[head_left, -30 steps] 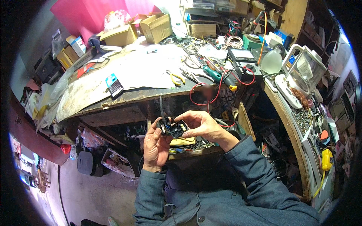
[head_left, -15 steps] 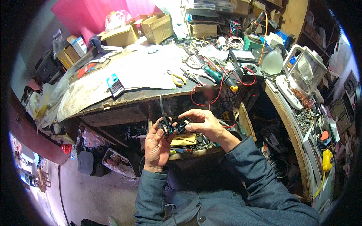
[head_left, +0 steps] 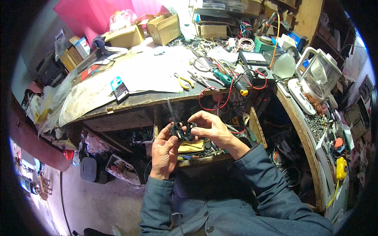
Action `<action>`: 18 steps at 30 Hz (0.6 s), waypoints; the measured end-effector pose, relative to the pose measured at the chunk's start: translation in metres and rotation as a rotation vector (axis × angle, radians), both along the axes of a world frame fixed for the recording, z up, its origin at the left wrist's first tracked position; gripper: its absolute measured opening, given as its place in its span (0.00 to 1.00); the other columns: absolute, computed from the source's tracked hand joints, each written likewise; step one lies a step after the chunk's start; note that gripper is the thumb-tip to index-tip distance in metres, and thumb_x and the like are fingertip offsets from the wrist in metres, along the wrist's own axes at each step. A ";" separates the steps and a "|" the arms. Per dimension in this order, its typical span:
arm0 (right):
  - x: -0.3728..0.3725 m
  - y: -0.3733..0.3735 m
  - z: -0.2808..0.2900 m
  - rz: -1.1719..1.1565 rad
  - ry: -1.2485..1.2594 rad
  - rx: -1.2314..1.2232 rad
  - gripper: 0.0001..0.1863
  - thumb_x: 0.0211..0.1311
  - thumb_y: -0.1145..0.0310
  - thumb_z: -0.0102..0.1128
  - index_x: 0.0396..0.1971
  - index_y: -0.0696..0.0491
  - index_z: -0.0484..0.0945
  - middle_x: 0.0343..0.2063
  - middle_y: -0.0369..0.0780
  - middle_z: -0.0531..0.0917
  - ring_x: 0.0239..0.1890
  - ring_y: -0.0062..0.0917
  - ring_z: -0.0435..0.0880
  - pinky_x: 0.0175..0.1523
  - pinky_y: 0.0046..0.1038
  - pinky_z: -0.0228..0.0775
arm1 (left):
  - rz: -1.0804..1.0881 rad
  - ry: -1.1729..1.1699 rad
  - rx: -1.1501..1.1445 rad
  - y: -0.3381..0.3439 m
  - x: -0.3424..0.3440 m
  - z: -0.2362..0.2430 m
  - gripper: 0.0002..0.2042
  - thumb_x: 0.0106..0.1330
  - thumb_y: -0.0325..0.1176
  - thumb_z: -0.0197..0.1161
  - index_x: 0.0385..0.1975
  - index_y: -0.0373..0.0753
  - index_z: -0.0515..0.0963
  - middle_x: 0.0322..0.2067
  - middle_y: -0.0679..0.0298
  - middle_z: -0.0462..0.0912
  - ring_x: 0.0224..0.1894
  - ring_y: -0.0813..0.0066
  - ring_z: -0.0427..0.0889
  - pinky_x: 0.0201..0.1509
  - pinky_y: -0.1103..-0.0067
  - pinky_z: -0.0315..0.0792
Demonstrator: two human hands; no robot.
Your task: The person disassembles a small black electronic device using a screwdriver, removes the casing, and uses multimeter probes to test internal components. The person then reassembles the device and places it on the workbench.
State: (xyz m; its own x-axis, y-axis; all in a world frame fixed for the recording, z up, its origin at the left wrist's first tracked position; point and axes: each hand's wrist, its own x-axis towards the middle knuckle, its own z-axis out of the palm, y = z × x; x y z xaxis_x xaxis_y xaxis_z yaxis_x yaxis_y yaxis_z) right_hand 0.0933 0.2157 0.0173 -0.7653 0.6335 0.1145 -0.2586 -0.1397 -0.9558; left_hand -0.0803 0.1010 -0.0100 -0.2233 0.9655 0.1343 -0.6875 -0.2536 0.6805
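Note:
Over the open drawer, both hands are closed on small black plastic parts. My left hand (head_left: 163,151) grips an opened black plastic housing (head_left: 177,132) between thumb and fingers; small parts show inside, too fine to name. A flat dark cable (head_left: 171,110) rises from it toward the bench edge. My right hand (head_left: 214,129) pinches a second black plastic piece (head_left: 191,129), tilted up right beside the housing. Whether the two pieces touch cannot be made out.
Below my hands the drawer (head_left: 204,159) holds a yellow pouch (head_left: 190,147) and loose tools. On the bench lie yellow-handled pliers (head_left: 185,82), a green-handled screwdriver (head_left: 223,77), red test leads (head_left: 201,100) and a small printed card (head_left: 119,88). A clear-sided appliance (head_left: 321,74) stands right.
The black piece in my right hand has tilted upright and come closer to the housing. My left hand has turned the housing slightly, and the cable leans a little more.

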 end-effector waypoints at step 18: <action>-0.002 -0.001 -0.001 -0.021 -0.044 0.025 0.18 0.64 0.66 0.70 0.49 0.58 0.78 0.37 0.36 0.85 0.32 0.14 0.82 0.38 0.18 0.77 | 0.071 0.130 -0.068 0.003 0.004 -0.003 0.24 0.62 0.22 0.69 0.59 0.31 0.73 0.52 0.59 0.80 0.52 0.69 0.81 0.60 0.74 0.76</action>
State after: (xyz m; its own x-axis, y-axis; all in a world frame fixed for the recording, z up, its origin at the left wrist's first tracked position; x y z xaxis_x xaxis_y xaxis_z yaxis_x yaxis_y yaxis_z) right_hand 0.0914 0.2148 0.0167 -0.7563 0.6470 0.0968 -0.2190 -0.1109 -0.9694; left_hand -0.0767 0.1036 -0.0134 -0.2762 0.9557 0.1015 -0.5746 -0.2489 0.7797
